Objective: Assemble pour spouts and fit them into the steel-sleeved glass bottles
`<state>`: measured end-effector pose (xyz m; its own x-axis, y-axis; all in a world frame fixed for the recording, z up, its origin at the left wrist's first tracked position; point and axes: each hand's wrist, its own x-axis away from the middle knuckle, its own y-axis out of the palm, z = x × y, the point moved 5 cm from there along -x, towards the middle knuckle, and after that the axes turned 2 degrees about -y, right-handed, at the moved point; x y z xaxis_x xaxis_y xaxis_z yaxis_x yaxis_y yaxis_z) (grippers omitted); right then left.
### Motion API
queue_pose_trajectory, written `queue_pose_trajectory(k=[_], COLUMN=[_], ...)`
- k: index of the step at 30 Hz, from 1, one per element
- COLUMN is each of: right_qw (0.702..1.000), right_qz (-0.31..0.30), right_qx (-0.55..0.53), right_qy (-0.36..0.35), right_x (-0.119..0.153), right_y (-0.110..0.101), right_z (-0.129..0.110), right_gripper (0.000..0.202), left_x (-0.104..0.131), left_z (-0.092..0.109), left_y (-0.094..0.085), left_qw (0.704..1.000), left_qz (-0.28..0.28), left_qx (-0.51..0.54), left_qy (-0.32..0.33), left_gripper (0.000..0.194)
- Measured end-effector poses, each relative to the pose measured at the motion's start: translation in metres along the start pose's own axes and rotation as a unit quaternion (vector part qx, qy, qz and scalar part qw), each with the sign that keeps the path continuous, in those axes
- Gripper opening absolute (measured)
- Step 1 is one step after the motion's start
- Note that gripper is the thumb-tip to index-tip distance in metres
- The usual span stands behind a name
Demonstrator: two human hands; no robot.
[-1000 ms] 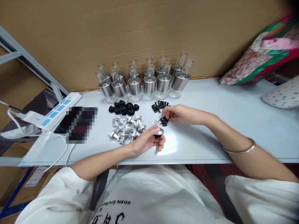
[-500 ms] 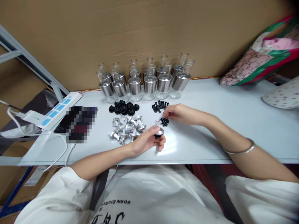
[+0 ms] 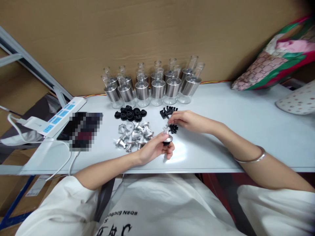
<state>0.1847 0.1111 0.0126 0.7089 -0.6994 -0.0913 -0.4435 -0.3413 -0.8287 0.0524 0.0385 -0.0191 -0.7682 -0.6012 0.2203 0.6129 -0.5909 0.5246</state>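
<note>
A silver bottle pourer (image 3: 168, 139) with a black rubber seal at its lower end is gripped between the thumb and fingers of my left hand (image 3: 154, 149). Just above it, the fingers of my right hand (image 3: 188, 121) are pinched together; anything between them is too small to name. Under those fingertips lies a cluster of small black caps (image 3: 174, 129). Behind it is a heap of small black lever-like pieces (image 3: 167, 112), partly hidden by my right hand. Loose silver pourer tops (image 3: 134, 135) lie left of my left hand, with black rubber stoppers (image 3: 130, 115) behind them.
Two rows of glass bottles (image 3: 143, 92) with steel bands stand at the back of the white table (image 3: 221, 149). On the left are a power strip (image 3: 64, 114), cables and a pixelated phone-like object (image 3: 83, 131). A patterned bag (image 3: 261, 67) leans at the back right.
My right hand has shifted slightly left, from the small black caps toward the pourer. My left hand stays in place with the pourer.
</note>
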Motion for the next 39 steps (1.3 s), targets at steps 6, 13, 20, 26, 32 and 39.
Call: queue_pose_trajectory(k=[6, 13, 20, 26, 32, 39], right_qw=[0.998, 0.997, 0.997, 0.998, 0.998, 0.997], right_qz=[-0.047, -0.073, -0.067, -0.056, -0.046, -0.043], right_qx=[-0.016, 0.002, 0.019, 0.023, 0.027, 0.033], right_qy=[-0.035, -0.012, -0.016, -0.023, -0.046, -0.06], right_x=[0.003, 0.006, 0.005, 0.005, 0.003, 0.002], right_y=[0.002, 0.008, 0.009, 0.008, 0.012, 0.011], right_z=[-0.014, -0.013, -0.011, -0.012, -0.017, -0.021], right_gripper=[0.029, 0.033, 0.023, 0.02, 0.015, 0.009], left_x=[0.0, 0.0, 0.0, 0.0, 0.0, 0.0], left_z=[0.0, 0.002, 0.002, 0.002, 0.002, 0.001], left_y=[0.0, 0.002, 0.002, 0.002, 0.002, 0.002], left_qw=[1.0, 1.0, 1.0, 1.0, 1.0, 1.0], left_qz=[0.002, 0.005, 0.004, 0.004, 0.004, 0.007], left_qx=[0.002, -0.004, 0.0, -0.002, -0.003, -0.004], left_qy=[-0.001, 0.004, 0.005, 0.002, 0.003, 0.002], left_gripper=[0.044, 0.043, 0.041, 0.042, 0.041, 0.04])
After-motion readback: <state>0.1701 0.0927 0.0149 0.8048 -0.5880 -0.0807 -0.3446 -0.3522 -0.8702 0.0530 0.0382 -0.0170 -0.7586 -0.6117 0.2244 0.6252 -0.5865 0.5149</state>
